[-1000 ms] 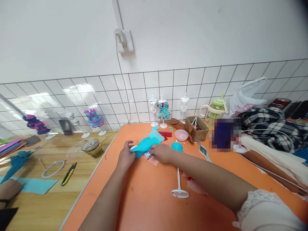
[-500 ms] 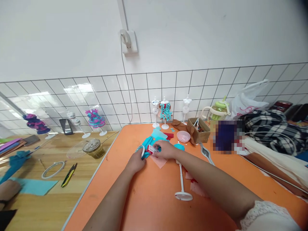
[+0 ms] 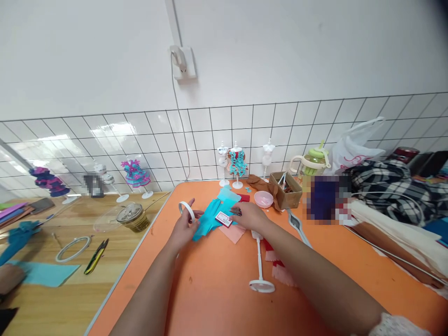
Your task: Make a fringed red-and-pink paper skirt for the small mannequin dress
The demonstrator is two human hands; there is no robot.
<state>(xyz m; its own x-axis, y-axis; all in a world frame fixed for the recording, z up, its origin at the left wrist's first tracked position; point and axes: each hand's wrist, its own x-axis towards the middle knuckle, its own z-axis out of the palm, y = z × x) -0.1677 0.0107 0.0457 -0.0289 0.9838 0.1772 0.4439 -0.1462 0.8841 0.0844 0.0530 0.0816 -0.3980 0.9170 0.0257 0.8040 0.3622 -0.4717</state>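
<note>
My left hand [image 3: 185, 228] is closed on a thin white roll of tape [image 3: 186, 211], held upright left of the turquoise fabric pieces [image 3: 210, 217]. On that fabric lies a small red-and-white box [image 3: 224, 219]. My right hand [image 3: 249, 215] is just right of the box, its fingers pinched around a small dark, pointed thing [image 3: 236, 212] that is too small to name. Under the box's lower edge shows pink fabric [image 3: 234, 234]. A white doll stand [image 3: 259, 261] lies below my right wrist, its upper part hidden. Red and pink fabric [image 3: 280, 273] is partly covered by my right forearm.
At the back stand several small dress forms, one in turquoise ruffles [image 3: 238, 162]. Right of them are a pink bowl [image 3: 263, 199], a cardboard box of tools [image 3: 286, 190] and a green-lidded jug [image 3: 315, 161]. Another person's hand [image 3: 12, 280] is at far left, near yellow snips [image 3: 96, 256].
My left hand has moved left, away from the fabric, with the tape roll. The small box now lies on the fabric, out of my right hand's fingers.
</note>
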